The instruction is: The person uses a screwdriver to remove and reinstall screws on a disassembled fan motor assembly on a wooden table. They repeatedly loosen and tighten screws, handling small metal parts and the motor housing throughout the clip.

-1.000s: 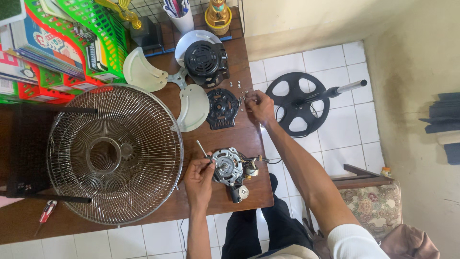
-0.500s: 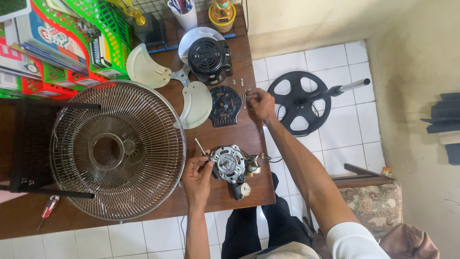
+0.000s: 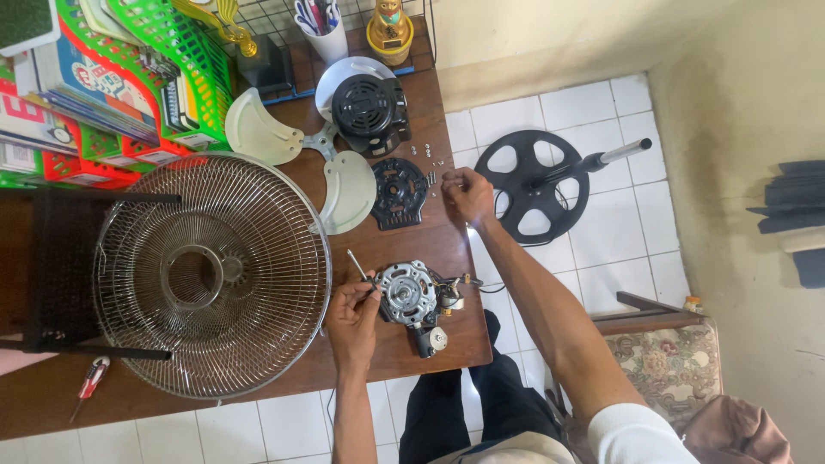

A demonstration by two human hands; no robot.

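On the brown table (image 3: 258,378), near its front edge, the fan motor (image 3: 411,295) lies with its round metal face up and its shaft end pointing toward the person; wires trail off its right side. The left hand (image 3: 351,320) sits just beside the motor on its left, fingers pinched around a thin screwdriver (image 3: 358,266) whose shaft slants up and away to the left, the working end at the motor's rim. So the left hand is the near one, touching or all but touching the motor.

The right hand (image 3: 467,194) is well apart, stretched to the table's far right edge, fingers curled over the small loose screws (image 3: 430,155) beside the black cover plate (image 3: 399,192). Cannot tell whether it pinches a screw or only rests on them. The motor lies back and left of that hand, toward the body.

Around: wire fan guard (image 3: 212,275) fills the left of the table, white blades (image 3: 344,191) and black motor housing (image 3: 369,110) behind the plate, red screwdriver (image 3: 89,381) at the front left corner, black fan base (image 3: 533,185) on the tiled floor.

Against the earlier frames: little differs. Both hands keep the same places, left at the motor with the tool, right at the screws; motor, guard and plate have not shifted. Only the camera framing drifts slightly.
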